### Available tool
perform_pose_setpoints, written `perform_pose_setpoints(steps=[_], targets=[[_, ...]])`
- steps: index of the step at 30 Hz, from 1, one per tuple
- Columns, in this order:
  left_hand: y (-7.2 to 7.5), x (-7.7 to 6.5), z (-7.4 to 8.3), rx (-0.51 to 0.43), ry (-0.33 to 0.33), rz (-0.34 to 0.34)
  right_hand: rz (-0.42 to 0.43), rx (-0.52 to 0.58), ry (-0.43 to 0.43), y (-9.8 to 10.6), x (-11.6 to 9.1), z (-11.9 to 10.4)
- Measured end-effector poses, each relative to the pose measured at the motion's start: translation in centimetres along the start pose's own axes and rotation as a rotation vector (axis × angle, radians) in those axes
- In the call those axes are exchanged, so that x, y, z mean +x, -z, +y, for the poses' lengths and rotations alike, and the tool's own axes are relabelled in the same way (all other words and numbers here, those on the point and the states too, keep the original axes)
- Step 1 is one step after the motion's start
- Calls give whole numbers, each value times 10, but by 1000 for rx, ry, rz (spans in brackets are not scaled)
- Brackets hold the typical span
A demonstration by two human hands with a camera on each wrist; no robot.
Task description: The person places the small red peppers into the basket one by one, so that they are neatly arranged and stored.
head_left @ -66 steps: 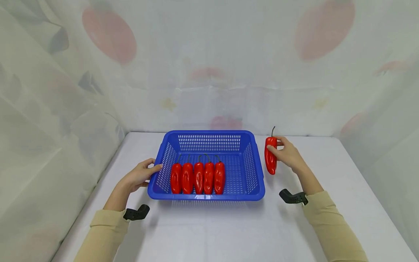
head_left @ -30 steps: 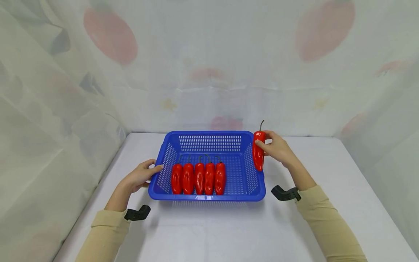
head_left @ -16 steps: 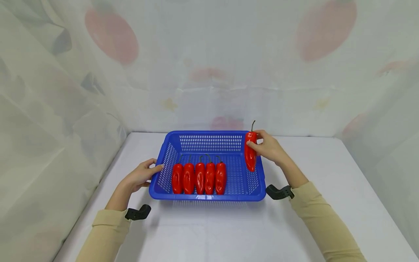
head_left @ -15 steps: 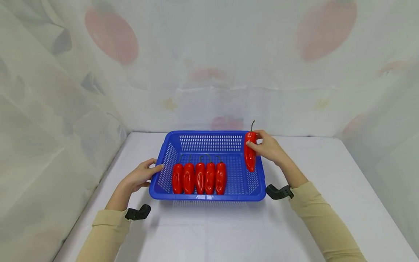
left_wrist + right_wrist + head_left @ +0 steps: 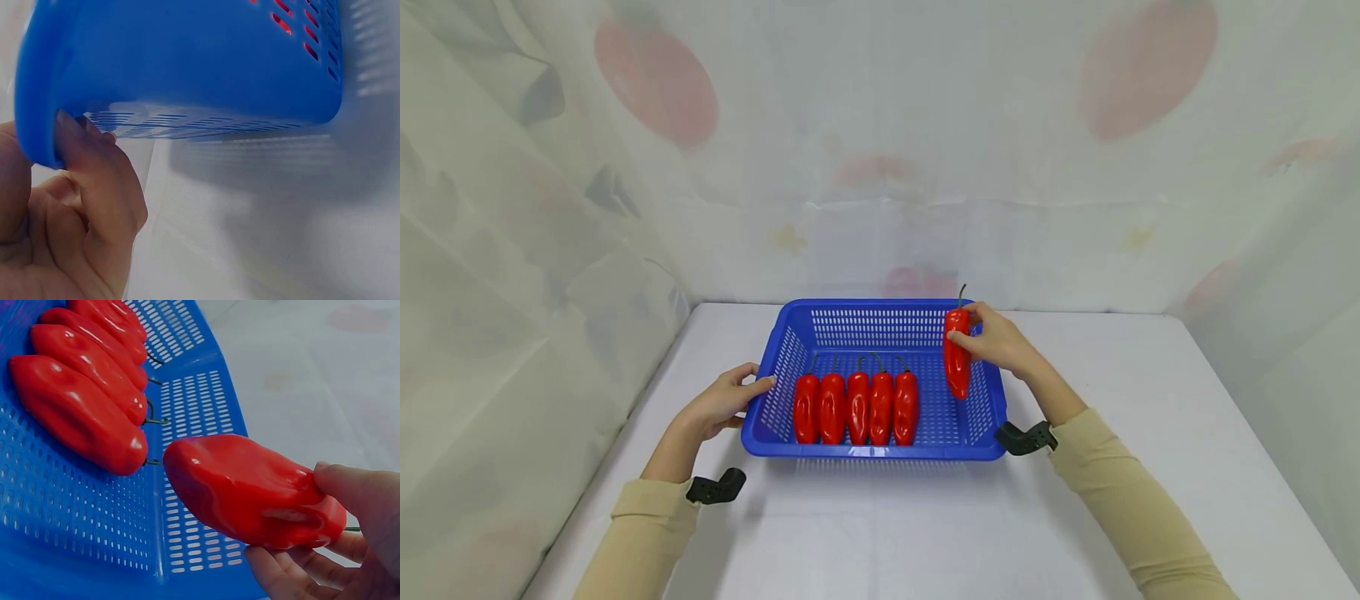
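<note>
My right hand (image 5: 996,340) pinches a glossy red chili pepper (image 5: 957,354) between thumb and fingers, stem up, over the right part of a blue plastic basket (image 5: 872,452). In the right wrist view the held pepper (image 5: 250,490) is apart from the others, its tip toward the basket. Several red peppers (image 5: 855,408) lie side by side in the basket's left and middle, stems toward the back. My left hand (image 5: 721,402) grips the basket's left rim; in the left wrist view its curled fingers (image 5: 103,181) are hooked under the rim (image 5: 40,94).
The basket stands on a white table (image 5: 872,533). A pale cloth with faded fruit prints hangs behind (image 5: 880,125) and along the sides. Black camera mounts (image 5: 717,487) sit on both wrists.
My right hand has carried the pepper leftward from beside the basket to over its right part, dipping slightly lately. The left hand keeps its hold on the rim.
</note>
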State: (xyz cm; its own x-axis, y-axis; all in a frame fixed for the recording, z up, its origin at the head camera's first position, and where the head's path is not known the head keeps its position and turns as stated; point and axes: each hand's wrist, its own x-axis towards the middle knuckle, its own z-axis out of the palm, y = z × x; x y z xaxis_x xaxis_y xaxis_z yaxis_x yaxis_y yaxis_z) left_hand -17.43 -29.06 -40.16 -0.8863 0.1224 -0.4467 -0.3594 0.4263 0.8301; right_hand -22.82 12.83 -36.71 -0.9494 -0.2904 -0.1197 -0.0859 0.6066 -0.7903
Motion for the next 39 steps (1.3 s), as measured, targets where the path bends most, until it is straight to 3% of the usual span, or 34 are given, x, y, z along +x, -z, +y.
perform_pose_setpoints(steps=[25, 31, 39], targets=[[-1, 0, 0, 7, 5, 12, -139, -45, -23, -22, 12, -9], [-1, 1, -1, 3, 4, 11, -182, -10, -57, -27, 17, -9], [-1, 1, -1, 0, -2, 13, -212, -77, -108, -34, 22, -9]])
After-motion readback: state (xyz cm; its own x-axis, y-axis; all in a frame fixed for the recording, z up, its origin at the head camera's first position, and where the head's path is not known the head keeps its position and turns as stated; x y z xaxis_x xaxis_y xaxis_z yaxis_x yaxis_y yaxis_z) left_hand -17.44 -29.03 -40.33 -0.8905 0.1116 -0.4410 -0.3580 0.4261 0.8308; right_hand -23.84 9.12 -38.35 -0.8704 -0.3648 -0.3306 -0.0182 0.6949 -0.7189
